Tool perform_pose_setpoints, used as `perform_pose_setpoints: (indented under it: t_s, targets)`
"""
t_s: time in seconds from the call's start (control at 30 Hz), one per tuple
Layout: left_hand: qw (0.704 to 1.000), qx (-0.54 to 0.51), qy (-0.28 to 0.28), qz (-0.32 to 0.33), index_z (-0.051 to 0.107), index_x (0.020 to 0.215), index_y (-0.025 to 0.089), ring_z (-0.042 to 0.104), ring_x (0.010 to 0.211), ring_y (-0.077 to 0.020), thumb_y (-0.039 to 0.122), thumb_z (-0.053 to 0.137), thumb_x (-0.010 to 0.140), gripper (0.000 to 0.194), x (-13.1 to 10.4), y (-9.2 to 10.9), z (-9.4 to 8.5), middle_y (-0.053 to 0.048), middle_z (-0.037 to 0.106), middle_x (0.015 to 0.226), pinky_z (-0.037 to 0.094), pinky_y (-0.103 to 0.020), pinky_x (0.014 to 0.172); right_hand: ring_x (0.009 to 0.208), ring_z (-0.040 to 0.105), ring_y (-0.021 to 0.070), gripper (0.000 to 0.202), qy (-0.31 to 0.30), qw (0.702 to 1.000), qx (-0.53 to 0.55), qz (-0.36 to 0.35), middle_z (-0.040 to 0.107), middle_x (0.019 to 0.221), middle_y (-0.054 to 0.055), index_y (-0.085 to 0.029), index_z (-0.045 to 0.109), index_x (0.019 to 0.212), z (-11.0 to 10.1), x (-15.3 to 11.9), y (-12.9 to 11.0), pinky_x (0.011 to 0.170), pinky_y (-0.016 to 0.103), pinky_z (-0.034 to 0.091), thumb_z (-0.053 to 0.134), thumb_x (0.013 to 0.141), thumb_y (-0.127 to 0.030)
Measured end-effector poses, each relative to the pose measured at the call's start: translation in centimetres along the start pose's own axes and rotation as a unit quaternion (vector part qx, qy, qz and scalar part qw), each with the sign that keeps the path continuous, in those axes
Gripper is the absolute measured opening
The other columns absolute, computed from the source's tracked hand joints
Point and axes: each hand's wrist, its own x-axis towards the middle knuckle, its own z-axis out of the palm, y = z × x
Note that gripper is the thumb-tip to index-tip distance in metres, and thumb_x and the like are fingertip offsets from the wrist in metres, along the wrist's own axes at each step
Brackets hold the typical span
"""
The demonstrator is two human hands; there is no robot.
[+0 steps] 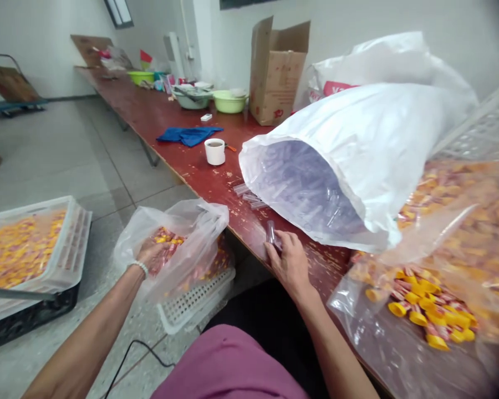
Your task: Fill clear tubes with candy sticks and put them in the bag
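Observation:
My left hand [150,256], with a beaded bracelet at the wrist, reaches into a clear plastic bag [128,228] of small red-and-yellow pieces [172,244]. Its fingers are mostly hidden by the bag and pieces, so their grip does not show. At the table's front edge, my right hand [290,259] has its thumb and fingers round a clear plastic tube [270,230], which stands roughly upright. More loose clear tubes [249,195] lie just beyond it. A large white sack [357,127] on its side opens towards me, full of similar tubes [303,183].
A white basket [191,302] sits below the left bag. On the right, a plastic bag [474,233] holds many yellow-ended pieces [432,305]. A white cup [214,152], blue cloth [189,136] and cardboard box [276,83] stand along the red table [149,111]. Another crate [77,238] is at left.

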Motion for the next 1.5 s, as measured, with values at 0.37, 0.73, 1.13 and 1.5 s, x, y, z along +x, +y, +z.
perform_pose_setpoints:
  t_s: [0.37, 0.73, 1.13, 1.5]
  targets:
    - [0.718, 0.324, -0.085, 0.611, 0.059, 0.106, 0.016, 0.053, 0.103, -0.0194, 0.012, 0.044, 0.08, 0.031, -6.7, 6.7, 11.9, -0.007, 0.063, 0.107, 0.039, -0.033, 0.095, 0.096, 0.055, 0.0263, 0.025, -0.062, 0.979, -0.175, 0.082, 0.059, 0.104, 0.012, -0.016, 0.054, 0.108, 2.2, 4.0, -0.1, 0.075, 0.035, 0.045, 0.051, 0.086, -0.027]
    - [0.717, 0.404, -0.13, 0.553, 0.059, 0.087, 0.018, 0.051, 0.098, -0.0313, 0.027, 0.058, 0.077, 0.013, -7.5, 6.1, 20.5, -0.013, 0.06, 0.093, 0.038, -0.042, 0.081, 0.094, 0.058, 0.0218, 0.023, 0.019, 0.996, 0.049, 0.078, 0.062, 0.101, 0.009, -0.018, 0.058, 0.103, 0.6, 1.3, 2.7, 0.084, 0.036, 0.045, 0.048, 0.086, -0.028]
    - [0.854, 0.149, -0.323, 0.379, 0.069, 0.092, 0.02, 0.056, 0.07, -0.0158, 0.03, 0.068, 0.069, 0.025, -12.3, 2.7, 13.2, -0.003, 0.067, 0.082, 0.04, -0.024, 0.063, 0.077, 0.058, 0.0134, 0.032, 0.047, 0.878, 0.422, 0.219, 0.063, 0.093, 0.003, -0.019, 0.059, 0.1, 0.1, -0.7, -0.2, 0.07, 0.027, 0.047, 0.063, 0.076, -0.039]
    - [0.832, 0.0, -0.508, 0.224, 0.054, 0.078, 0.018, 0.056, 0.077, -0.0131, 0.031, 0.059, 0.079, 0.014, -14.4, 2.7, 12.3, -0.001, 0.055, 0.082, 0.048, -0.023, 0.067, 0.065, 0.056, 0.0103, 0.038, -0.038, 0.88, 0.454, 0.133, 0.064, 0.086, 0.001, -0.021, 0.053, 0.106, 0.3, -2.0, -2.8, 0.062, 0.025, 0.049, 0.067, 0.074, -0.033]
